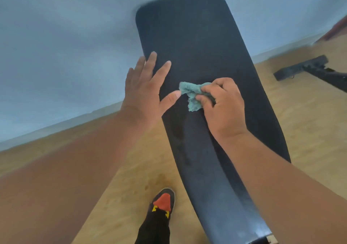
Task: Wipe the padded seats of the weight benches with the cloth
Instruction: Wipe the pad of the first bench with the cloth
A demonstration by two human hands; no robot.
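A long black padded bench seat (199, 42) runs from the bottom right up to the top centre of the head view. My right hand (223, 108) grips a small crumpled teal cloth (191, 97) and presses it against the middle of the pad. My left hand (144, 89) lies flat with straight, spread fingers on the pad's left edge, its thumb tip touching the cloth. A damp-looking darker streak shows on the pad below the cloth.
Wooden floor (131, 187) lies under the bench, meeting a pale blue wall (65, 46) behind. A black metal foot of other equipment (304, 69) stands on the floor at the right. My shoe (163, 200) is planted left of the bench.
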